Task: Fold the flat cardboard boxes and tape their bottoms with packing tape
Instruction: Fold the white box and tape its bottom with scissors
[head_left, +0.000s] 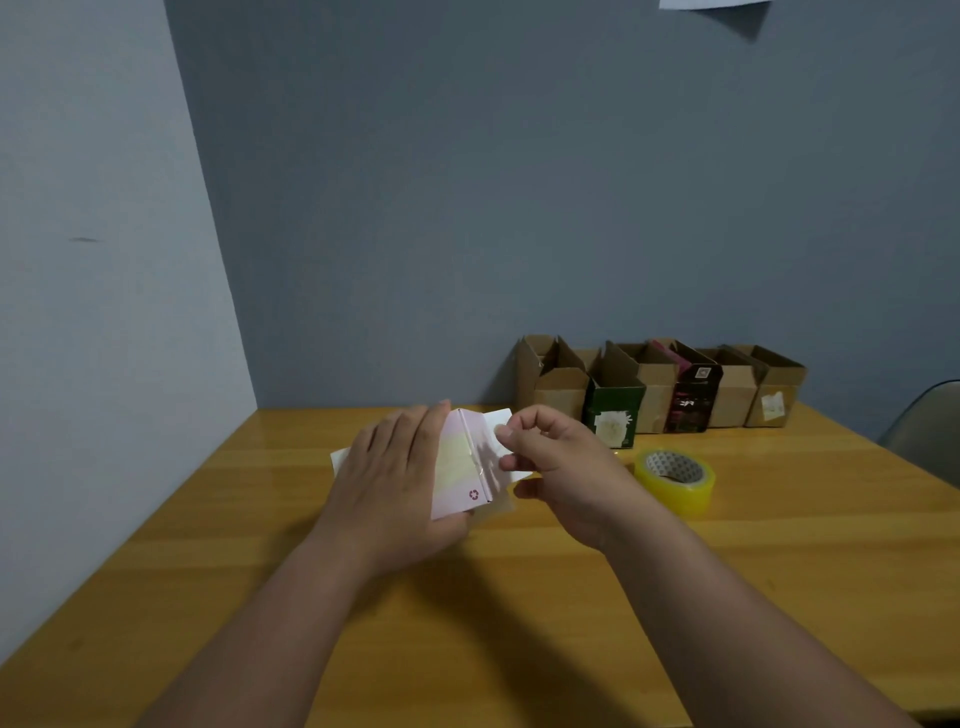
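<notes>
Box in hand: a small pale pink and yellow cardboard box (465, 460), partly folded, is held above the middle of the table between both hands, with a raised fold running down its centre and a small red recycling mark near its lower edge.
Left hand: the left hand (389, 478) lies against the box's left side, fingers straight and together along the panel, thumb tucked under the lower edge.
Right hand: the right hand (556, 457) has curled fingers pinching a white flap at the box's upper right corner.
Tape: a roll of clear yellowish packing tape (674, 479) lies flat on the table just right of the right hand, apart from the box.
Finished boxes: a row of small upright open-topped boxes (660, 387), mostly brown cardboard with one dark green and one black, stands at the table's far edge against the wall.
Surface: a glossy yellow-brown wooden table (519, 597).
Room: plain grey-blue walls (519, 182) meet in a corner at left; a grey chair back (924, 431) shows at far right.
</notes>
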